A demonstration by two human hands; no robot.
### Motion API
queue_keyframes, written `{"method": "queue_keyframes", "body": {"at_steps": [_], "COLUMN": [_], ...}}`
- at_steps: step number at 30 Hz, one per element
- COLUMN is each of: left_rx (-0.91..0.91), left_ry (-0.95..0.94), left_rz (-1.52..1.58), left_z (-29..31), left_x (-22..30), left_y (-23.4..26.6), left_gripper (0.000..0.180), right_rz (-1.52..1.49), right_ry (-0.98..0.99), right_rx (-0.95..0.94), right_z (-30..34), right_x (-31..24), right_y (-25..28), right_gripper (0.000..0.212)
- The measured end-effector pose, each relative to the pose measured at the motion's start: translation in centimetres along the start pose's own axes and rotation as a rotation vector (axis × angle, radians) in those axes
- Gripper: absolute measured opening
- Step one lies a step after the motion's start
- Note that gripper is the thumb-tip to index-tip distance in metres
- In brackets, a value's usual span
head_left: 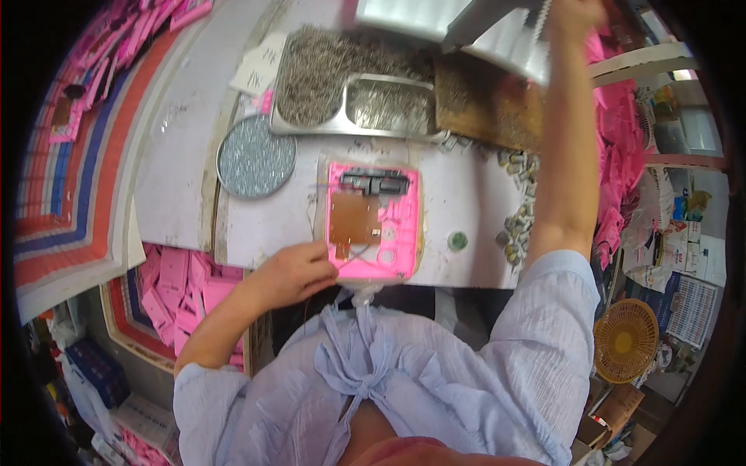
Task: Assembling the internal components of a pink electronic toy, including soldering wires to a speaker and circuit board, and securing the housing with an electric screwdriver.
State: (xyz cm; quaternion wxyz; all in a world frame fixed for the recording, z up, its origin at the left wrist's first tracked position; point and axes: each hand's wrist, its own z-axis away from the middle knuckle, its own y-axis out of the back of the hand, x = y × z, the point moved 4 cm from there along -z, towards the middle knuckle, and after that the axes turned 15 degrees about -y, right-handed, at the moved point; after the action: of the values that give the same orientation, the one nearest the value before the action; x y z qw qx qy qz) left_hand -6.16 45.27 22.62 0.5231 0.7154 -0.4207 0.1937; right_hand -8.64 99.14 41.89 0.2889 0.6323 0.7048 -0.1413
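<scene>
A pink plastic casing (407,210) lies on the table in front of me, on a clear plastic-covered base. Inside it sit a brown circuit board (353,219), a black module (375,182) along the far side and thin wires. At the casing's near left corner, my left hand (299,272) has its fingers bent and pinched on the edge. My right hand (579,15) is stretched far out to the upper right, beside a grey toothed bar (539,19). It is blurred and partly cut off, so its fingers do not show plainly.
Beyond the casing stands a metal tray (311,123) heaped with small metal pins, with a round dish (256,155) of small grey parts to its left. Small metal cylinders (517,210) and a green disc (458,241) lie at right. Pink parts (175,283) fill a bin at left.
</scene>
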Motion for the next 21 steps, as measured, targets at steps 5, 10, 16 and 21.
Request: {"method": "queue_keyframes", "body": {"at_steps": [5, 10, 16, 21], "left_rx": [-0.026, -0.06, -0.054, -0.017], "left_ry": [0.063, 0.067, 0.107, 0.104], "left_rz": [0.013, 0.033, 0.005, 0.001], "left_z": [0.2, -0.7, -0.6, -0.3], "left_x": [0.5, 0.2, 0.4, 0.3], "left_y": [0.2, 0.4, 0.4, 0.1], "left_gripper": [0.016, 0.018, 0.022, 0.022], "right_rz": [-0.075, -0.027, 0.108, 0.107], "right_ry": [-0.474, -0.302, -0.088, -0.072], "right_rx": [-0.483, -1.129, -1.143, -1.149], "right_z": [18.4, 34.4, 35.8, 36.9], "right_x": [-14.4, -18.7, -18.9, -18.2], "right_y": [9.1, 9.5, 8.6, 9.4], "right_gripper": [0.015, 0.014, 0.023, 0.029]}}
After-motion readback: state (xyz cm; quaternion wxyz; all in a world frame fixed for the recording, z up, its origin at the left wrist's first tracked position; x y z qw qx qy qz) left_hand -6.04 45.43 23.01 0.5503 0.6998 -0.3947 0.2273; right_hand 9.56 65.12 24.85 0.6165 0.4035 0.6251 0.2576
